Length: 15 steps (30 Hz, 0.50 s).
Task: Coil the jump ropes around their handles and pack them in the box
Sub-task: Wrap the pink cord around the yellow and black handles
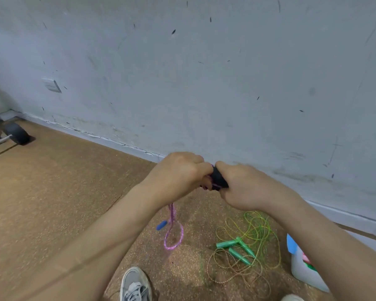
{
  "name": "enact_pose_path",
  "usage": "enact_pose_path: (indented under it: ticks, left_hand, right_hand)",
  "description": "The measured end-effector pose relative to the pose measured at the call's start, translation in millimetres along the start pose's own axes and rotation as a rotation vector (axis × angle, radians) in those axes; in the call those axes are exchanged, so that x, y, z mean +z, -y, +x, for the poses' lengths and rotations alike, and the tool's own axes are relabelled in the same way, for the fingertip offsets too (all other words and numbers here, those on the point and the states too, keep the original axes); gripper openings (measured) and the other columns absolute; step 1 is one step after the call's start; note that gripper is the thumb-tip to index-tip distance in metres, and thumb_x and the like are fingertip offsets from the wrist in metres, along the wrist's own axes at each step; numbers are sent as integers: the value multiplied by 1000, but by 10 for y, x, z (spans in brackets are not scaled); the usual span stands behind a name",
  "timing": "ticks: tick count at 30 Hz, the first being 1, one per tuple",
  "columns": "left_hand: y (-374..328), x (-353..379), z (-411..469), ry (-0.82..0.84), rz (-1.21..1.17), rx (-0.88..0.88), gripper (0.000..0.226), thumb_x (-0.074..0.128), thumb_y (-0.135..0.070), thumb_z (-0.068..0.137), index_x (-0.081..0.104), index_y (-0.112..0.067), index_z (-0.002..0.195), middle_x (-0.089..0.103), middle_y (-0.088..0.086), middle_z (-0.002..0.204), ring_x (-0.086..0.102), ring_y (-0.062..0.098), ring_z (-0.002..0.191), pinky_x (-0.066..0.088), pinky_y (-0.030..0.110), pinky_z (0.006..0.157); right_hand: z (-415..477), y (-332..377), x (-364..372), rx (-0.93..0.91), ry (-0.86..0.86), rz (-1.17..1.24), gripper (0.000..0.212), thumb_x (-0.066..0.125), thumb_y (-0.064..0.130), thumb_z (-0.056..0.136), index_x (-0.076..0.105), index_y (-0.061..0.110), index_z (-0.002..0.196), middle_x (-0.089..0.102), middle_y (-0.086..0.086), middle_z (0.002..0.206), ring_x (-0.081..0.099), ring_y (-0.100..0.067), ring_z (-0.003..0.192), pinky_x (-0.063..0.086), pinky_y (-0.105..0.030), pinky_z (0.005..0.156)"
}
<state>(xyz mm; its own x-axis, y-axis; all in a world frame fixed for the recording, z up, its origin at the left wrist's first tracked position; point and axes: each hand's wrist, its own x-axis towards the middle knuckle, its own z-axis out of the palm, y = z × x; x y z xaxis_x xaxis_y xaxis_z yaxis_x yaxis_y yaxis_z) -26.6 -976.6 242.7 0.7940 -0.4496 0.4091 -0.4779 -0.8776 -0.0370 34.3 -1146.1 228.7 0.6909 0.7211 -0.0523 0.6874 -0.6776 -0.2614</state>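
Pink jump rope point(173, 233) dangles, its top hidden: my left grip point(178, 170) curls round it, my right grip point(248, 187) clenches the black handle point(218, 178).

A small gym or exercise room: a speckled brown, cork-like floor point(52, 192) meets a scuffed pale grey wall point(204, 83) fitted with a white socket plate point(52, 85). A black weight on a metal bar point(17, 133) lies at far left, and loose green and tan jump ropes point(230, 243) sprawl nearby.
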Motion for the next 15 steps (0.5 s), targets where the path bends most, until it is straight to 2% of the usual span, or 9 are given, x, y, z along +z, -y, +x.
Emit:
enact_pose_path:
  ticks: [2,4,8,11,13,15]
  left_hand:
    - [4,-31,3,9,-35,-50,17,66,-33,70,68,-16,73,57,1,68,53,23,51,39,25,44]
    - [23,-81,20,3,-78,-117,26,69,-40,65,71,-18,78,58,0,78,54,18,53,38,22,48]
    - [49,-126,69,133,-168,-146,33,66,-51,66,75,-23,81,55,-9,75,58,16,67,44,31,58]
    - [50,-94,93,179,-279,-185,29,75,-46,65,76,-19,77,53,-13,69,56,12,68,42,29,59]
    - [50,-66,98,190,-395,-279,24,84,-37,63,76,-18,75,60,-11,70,59,10,70,45,29,63]
    - [60,-61,101,232,-523,-414,19,86,-29,62,75,-18,72,67,-5,71,60,8,70,46,27,65]
  right_hand:
    - [-12,-19,-42,-31,54,19,25,54,23,81,41,23,103,61,-8,104,58,-30,94,50,-40,76]
    - [-34,-17,-83,-45,73,32,29,59,30,80,45,24,105,60,-5,98,58,-27,89,50,-37,73]
    - [-69,19,-129,-123,46,6,39,68,58,75,55,24,89,59,2,79,58,-20,74,47,-33,62]
    - [-98,51,-159,-164,66,-71,47,65,69,73,58,23,78,57,3,67,55,-17,65,43,-32,56]
    - [-122,69,-173,-182,78,-100,50,63,71,73,49,23,67,50,5,61,50,-16,62,37,-29,52]
    - [-135,78,-180,-194,86,-112,52,62,72,73,46,23,65,48,5,59,48,-14,59,35,-28,51]
